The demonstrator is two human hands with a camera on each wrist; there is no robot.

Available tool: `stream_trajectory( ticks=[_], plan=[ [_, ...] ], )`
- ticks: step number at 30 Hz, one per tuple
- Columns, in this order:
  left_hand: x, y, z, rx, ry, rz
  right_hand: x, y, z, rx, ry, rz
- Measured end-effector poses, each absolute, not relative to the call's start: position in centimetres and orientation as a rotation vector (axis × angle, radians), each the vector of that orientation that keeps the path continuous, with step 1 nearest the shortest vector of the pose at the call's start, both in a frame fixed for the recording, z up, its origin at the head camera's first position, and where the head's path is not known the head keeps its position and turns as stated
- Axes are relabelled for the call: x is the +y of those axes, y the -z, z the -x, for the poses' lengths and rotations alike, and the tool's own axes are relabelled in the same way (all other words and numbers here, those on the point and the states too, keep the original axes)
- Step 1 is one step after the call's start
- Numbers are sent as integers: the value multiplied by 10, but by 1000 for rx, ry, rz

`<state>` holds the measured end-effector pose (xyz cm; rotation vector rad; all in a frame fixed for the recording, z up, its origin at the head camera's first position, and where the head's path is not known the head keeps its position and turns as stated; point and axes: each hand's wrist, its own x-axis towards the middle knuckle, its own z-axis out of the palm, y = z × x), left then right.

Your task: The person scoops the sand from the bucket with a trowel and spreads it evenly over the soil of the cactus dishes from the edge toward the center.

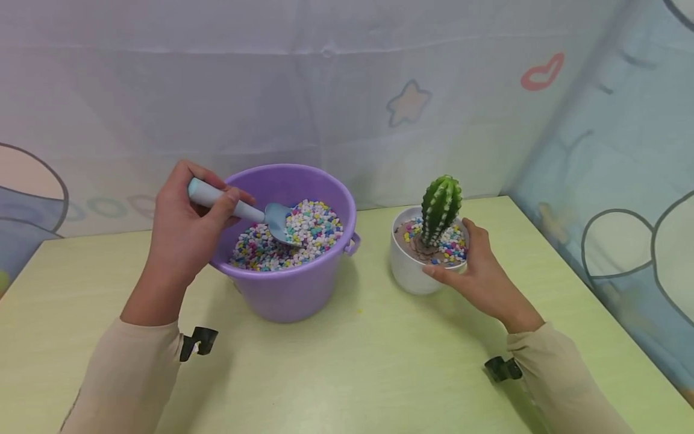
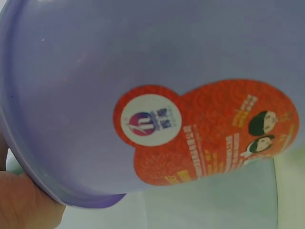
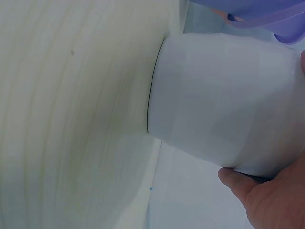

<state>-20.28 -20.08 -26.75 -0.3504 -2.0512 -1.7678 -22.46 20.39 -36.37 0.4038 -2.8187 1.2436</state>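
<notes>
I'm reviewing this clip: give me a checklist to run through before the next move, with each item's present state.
1. Left hand grips the shovel by its handle: ok.
2. Blade at the pebbles in the purple bucket: ok.
3. Right hand holds the white pot: ok.
4. Pot stands on the table: ok.
5. Pebbles all around the cactus: not ok; a bare brown patch shows.
6. Amount on the blade: cannot tell.

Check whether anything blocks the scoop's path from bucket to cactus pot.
Yes: the purple bucket's right wall and rim stand between the scoop and the white pot, so it likely needs lifting over. Beyond, nothing visible blocks the gap. The right hand holds the pot's right side; the cactus rises from the pot.
</notes>
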Motion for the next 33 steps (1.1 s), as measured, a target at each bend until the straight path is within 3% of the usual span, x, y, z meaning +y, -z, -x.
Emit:
stream_trajectory(
  ticks=[33],
  plan=[
    [-205,268,196,-2142,1672,527,204,362,224,-2834,-1232,-372]
  ],
)
